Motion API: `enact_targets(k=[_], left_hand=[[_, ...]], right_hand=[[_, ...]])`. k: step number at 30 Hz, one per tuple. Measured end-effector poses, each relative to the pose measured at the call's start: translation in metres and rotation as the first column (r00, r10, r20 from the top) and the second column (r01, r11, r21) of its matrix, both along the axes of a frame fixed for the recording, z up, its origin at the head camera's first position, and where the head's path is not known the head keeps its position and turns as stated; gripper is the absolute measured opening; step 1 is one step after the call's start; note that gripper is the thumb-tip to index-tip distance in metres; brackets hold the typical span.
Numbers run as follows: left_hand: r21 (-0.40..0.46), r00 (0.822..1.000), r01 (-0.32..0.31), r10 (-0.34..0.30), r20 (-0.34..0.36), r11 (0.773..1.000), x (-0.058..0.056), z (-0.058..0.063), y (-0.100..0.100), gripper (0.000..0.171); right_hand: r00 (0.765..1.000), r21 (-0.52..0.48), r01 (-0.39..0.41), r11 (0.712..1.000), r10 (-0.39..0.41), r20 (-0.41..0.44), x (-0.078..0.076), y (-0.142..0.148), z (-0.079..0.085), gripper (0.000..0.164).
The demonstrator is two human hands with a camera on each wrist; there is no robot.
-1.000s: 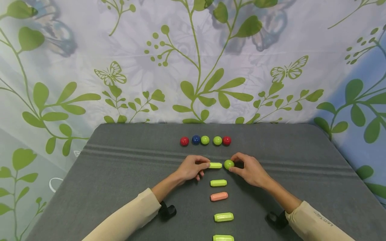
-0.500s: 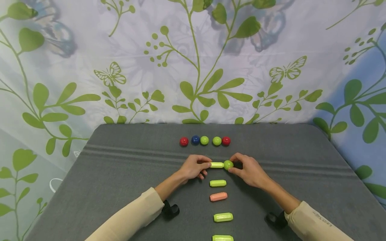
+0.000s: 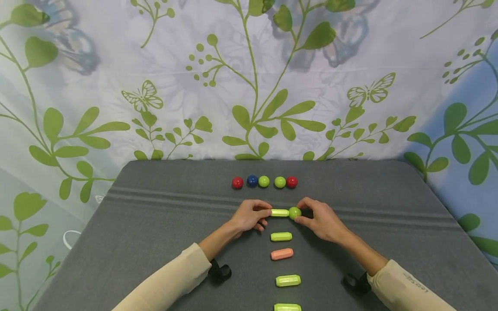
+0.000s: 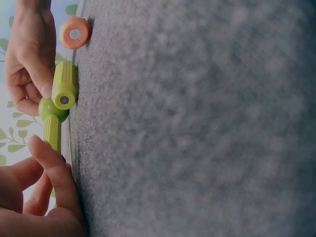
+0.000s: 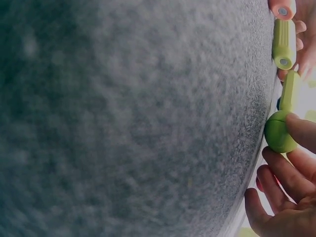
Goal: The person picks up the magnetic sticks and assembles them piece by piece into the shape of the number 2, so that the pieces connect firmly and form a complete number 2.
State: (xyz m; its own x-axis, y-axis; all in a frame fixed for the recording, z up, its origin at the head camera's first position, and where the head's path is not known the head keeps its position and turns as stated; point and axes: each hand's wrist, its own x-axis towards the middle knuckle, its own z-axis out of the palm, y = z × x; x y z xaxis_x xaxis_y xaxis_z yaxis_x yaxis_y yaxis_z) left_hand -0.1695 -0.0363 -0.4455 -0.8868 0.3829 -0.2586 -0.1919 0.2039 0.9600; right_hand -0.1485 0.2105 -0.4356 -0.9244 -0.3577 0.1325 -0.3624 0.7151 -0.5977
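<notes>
Left hand grip pinches the lime rod by its outer end, right hand grip pinches the green ball, and the two pieces touch between the hands at the grey worktop, with a second rod just nearer the person. Likely failure: the joint slips or parts — a smooth ball may turn under the fingertips, and a sideways pull or early release could break contact. Versus 1.0 s ago, the rod-to-ball gap has closed; versus 0.5 s ago, almost nothing has shifted.
</notes>
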Motion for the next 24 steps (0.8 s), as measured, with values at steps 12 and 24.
enact_targets(k=[12, 24], left_hand=[[0.03, 0.999, -0.002, 0.001, 0.032, 1.0, 0.002, 0.001, -0.001, 0.022], [-0.068, 0.953, -0.199, 0.177, -0.247, 0.978, -0.03, 0.02, -0.041, 0.027]], right_hand=[[1.0, 0.006, -0.002, 1.0, 0.002, 0.002, 0.001, 0.001, -0.001, 0.024], [1.0, -0.002, -0.022, 1.0, 0.021, -0.015, -0.001, 0.002, -0.003, 0.023]])
